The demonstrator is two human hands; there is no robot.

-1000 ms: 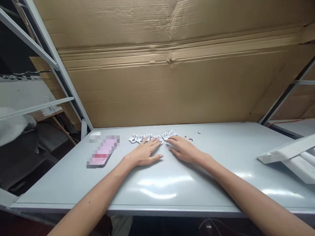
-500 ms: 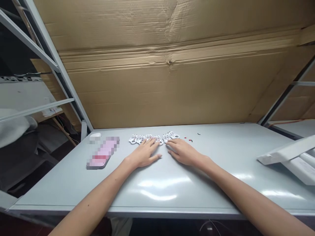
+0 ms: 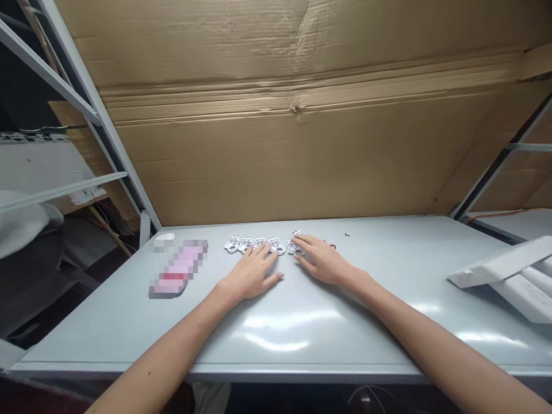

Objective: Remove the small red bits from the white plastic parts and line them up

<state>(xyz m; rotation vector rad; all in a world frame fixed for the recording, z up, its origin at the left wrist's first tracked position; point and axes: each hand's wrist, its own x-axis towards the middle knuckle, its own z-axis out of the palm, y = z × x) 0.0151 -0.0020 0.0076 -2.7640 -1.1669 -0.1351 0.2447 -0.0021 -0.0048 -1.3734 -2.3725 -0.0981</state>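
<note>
parts: six small white moulded parts (image 3: 260, 244) with round holes and red marks, lying flat in one row on a grey table (image 3: 129, 339); exact kind too small to tell.
long axis: left to right across the table, roughly parallel to the front edge.
direction from hands: straight ahead, just past the fingertips, toward the far side of the table.
nearer hand: right hand (image 3: 322, 261), fingers over the two right-end parts; left hand (image 3: 250, 276) touching at about the fourth part, with the other three parts out to its left.
left hand state: released, palm down, fingers spread, fingertips resting on the row; no grasp visible.
right hand state: released, palm down, fingers slightly spread, fingertips on the right end of the row; no grasp visible.
counts: two hands; six parts, the last two partly covered, so count less certain there; at least one red bit (image 3: 332, 246); one black bit (image 3: 347, 234).
nearby: one pink flat object (image 3: 178, 269), blurred, left of the row; one small white object (image 3: 164, 237) beyond it; white profile lengths (image 3: 500, 276) at the right of the table; cardboard sheet (image 3: 259, 155) behind, inside a metal rack frame (image 3: 81, 98).
</note>
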